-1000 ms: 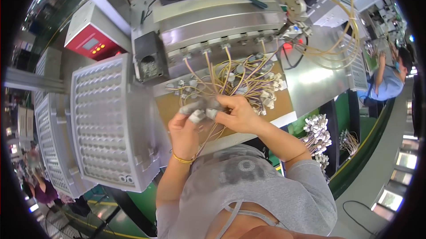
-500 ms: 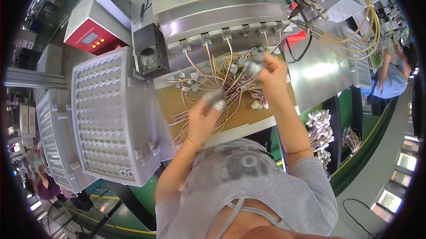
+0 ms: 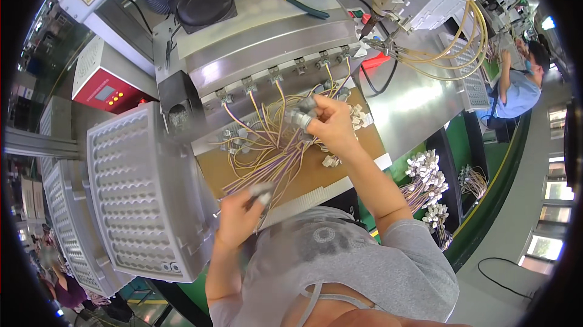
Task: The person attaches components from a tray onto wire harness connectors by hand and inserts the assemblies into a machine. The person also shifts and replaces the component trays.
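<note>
My right hand (image 3: pixel 331 125), with grey covers on its fingertips, is over the upper part of a tangle of yellow and purple wires (image 3: pixel 285 160). Its thumb and fingers are pressed together; what they hold is hidden. Nearer my body, at the lower left of the wires, my left hand (image 3: pixel 240 214) has its covered thumb and forefinger brought together, somewhat blurred. Any item between them is too small to name. The wires lie on a brown board (image 3: pixel 325 184), with white connectors (image 3: pixel 359 117) at the right. Beyond it, several wires hang from small metal clamps (image 3: pixel 275 76) along a metal fixture (image 3: pixel 267 38).
Left of the board stand a black box (image 3: pixel 180 99), a grey ridged tray (image 3: pixel 130 199) and a red-fronted control box (image 3: pixel 109 93). Pliers (image 3: pixel 303 5) lie atop the fixture. Bundled wires with white connectors (image 3: pixel 428 175) hang at right. A co-worker (image 3: pixel 516 87) sits farther right.
My left hand has moved down and left, away from the middle of the wires. My right hand is lower and further left. The view has shifted, and the wires now fan toward the lower left.
</note>
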Available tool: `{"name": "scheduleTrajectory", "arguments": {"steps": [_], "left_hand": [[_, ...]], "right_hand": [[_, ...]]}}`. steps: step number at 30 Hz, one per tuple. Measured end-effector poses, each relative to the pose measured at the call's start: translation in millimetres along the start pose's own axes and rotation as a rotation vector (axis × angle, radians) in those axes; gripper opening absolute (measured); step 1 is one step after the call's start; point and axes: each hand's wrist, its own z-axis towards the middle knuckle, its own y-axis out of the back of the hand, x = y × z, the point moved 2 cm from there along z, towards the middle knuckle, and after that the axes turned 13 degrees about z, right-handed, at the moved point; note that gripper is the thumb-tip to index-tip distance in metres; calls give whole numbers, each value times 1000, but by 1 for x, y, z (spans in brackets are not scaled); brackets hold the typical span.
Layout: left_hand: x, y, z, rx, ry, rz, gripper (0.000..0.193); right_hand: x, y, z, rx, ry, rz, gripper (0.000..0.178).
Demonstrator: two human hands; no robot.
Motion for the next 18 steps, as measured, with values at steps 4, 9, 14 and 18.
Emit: {"name": "scheduleTrajectory", "arguments": {"steps": [4, 9, 14, 18], "left_hand": [[-9, 25, -25, 21, 41, -63, 22], [5, 40, -39, -139, 72, 148, 20], [-6, 55, -47, -146, 13, 591, 18], [-1, 61, -53, -204, -62, 788, 18]], "right_hand": [[3, -4, 4, 26, -6, 36, 8], [3, -1, 11, -176, 60, -134, 5], [-10, 14, 26, -488, 84, 160, 11], [-30, 26, 39, -490, 81, 179, 12]]}}
